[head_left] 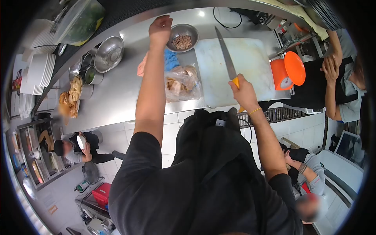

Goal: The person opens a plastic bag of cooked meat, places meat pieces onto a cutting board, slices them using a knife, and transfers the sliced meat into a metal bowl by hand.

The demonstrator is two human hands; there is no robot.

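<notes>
steel counter (pixel 117 94), cutting board (pixel 211 74), metal bowls (pixel 109 54)

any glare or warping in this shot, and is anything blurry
Head view: strong fisheye bend, black corners; head view: small glare spot on the steel counter, while the knife looks fairly crisp; head view: a blurred patch over the head of the person at lower right.

A stainless-steel table (pixel 117 94) is supporting a cutting board (pixel 211 84), metal bowls and an orange scale (pixel 279 74), indicating a commercial kitchen.
</notes>
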